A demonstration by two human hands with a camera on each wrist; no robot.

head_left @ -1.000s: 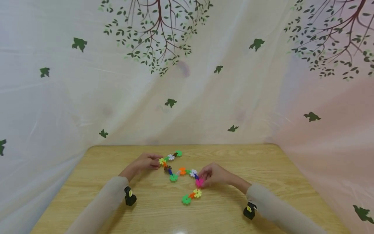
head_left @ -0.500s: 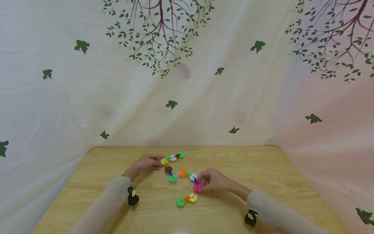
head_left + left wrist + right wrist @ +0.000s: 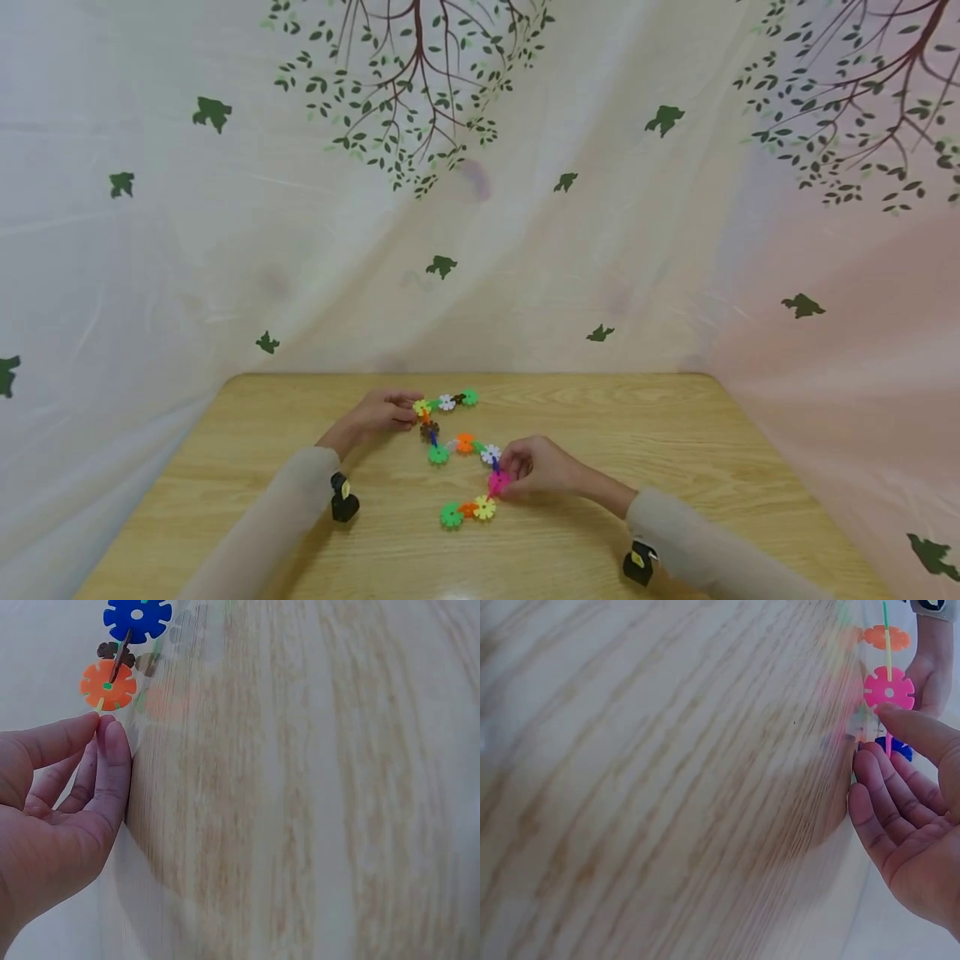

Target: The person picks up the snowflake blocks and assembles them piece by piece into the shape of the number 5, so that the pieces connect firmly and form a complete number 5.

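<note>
A chain of colourful notched plastic interlocking discs lies on the wooden table in an S-like curve. My left hand point(image 3: 386, 412) pinches the yellow disc point(image 3: 422, 407) at the chain's upper left bend. In the left wrist view, thumb and forefinger meet just below an orange disc point(image 3: 108, 685), with a blue disc point(image 3: 138, 615) beyond it. At the lower right bend, my right hand point(image 3: 542, 467) holds the pink disc point(image 3: 498, 482); in the right wrist view its thumb lies against that disc's edge. The near end runs through another yellow disc point(image 3: 484, 507) to a green disc point(image 3: 452, 516).
The wooden table point(image 3: 637, 417) has rounded far corners. Behind it hangs a pale cloth backdrop point(image 3: 337, 275) printed with branches and birds. A small black camera sits on each wrist.
My right hand has moved slightly left and nearer with the pink disc. The chain's near end has swung left, widening the lower curve. My left hand stays almost in place.
</note>
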